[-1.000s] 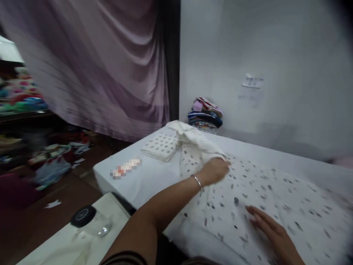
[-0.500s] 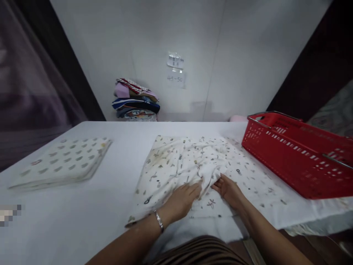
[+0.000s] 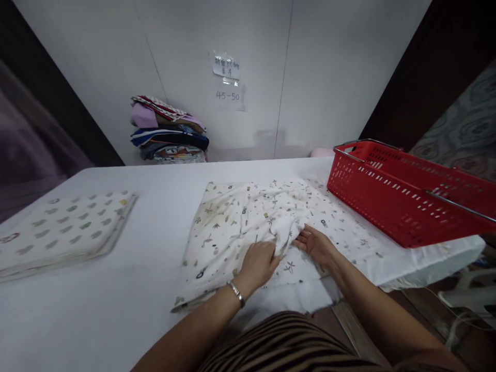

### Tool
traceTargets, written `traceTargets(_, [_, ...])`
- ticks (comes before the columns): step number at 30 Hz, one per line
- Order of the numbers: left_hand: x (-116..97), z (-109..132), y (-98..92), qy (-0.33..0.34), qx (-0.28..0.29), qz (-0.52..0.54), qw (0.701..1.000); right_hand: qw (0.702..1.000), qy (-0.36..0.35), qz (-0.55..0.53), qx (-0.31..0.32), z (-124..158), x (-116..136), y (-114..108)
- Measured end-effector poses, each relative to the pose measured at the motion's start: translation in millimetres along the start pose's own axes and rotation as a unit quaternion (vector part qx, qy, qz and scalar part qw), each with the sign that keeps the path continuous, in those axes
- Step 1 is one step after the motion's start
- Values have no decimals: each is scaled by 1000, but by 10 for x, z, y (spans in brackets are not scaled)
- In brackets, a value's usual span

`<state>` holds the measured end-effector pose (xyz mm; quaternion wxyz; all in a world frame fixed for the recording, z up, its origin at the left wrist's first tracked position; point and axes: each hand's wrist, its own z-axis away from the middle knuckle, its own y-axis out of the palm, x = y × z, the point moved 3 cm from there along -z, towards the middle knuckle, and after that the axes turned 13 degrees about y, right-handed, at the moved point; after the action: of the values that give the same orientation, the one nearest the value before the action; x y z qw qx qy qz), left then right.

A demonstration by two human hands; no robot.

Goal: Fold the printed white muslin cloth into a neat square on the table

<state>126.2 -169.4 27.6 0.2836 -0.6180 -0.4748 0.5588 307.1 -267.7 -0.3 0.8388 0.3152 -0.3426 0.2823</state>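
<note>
Left hand [image 3: 259, 263] on rumpled printed cloth [image 3: 228, 222] (its hold partly hidden)

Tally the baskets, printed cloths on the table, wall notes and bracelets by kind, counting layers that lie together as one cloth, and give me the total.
Red basket: 1
Printed cloths: 2 (rumpled cloth under the hands, folded cloth at the left)
Wall notes: 2 (upper note, lower note)
Bracelet: 1
Total: 6
</note>
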Motion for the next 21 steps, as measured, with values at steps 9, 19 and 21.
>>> traceTargets(9, [-18,-539,195,-99,-58,330,937,958,-115,152,-213,148,118,-350])
traceTargets(19, [108,-780,332,-205,-122,467,852,942,-45,304,-136,-193,309,-365])
traceTargets(21, [110,-873,340,-183,-89,445,872,937,-44,326,-115,-193,305,-352])
